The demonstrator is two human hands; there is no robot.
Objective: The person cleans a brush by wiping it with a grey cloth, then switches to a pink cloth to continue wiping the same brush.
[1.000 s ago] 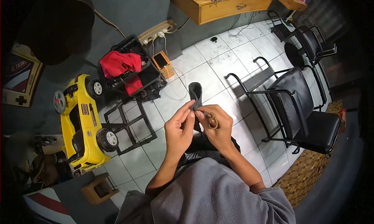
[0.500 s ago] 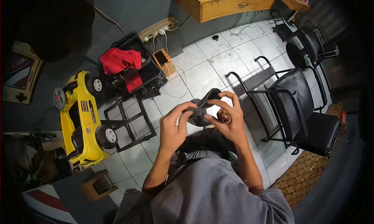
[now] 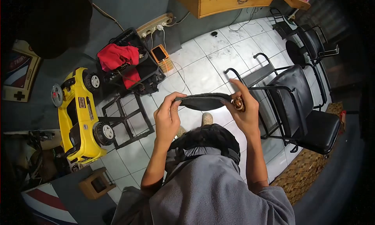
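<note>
In the head view, a dark, soft, flexible piece (image 3: 205, 101) stretches between my two hands, long and narrow with a curved lower edge. My left hand (image 3: 167, 116) pinches its left end between thumb and fingers. At the other end my right hand (image 3: 244, 109) grips it with the thumb beneath, while the index finger points up and away. A shiny brown ring-like object (image 3: 238, 104) sits against the right hand's fingers. Below the piece, the tip of a light spotted shoe (image 3: 207, 118) shows on the tiled floor (image 3: 203, 74).
To the left stand a yellow toy car (image 3: 81, 117), a black metal frame (image 3: 129, 121) and a black crate (image 3: 142, 70) with red cloth (image 3: 117, 59). A phone (image 3: 159, 53) lies near a power strip (image 3: 156, 25). Black chairs (image 3: 293, 92) occupy the right, beside a woven mat (image 3: 299, 172).
The dark piece was bent and twisted between close-set hands; now it is drawn out straighter. My right hand has moved right and my left slightly left, widening the gap.
</note>
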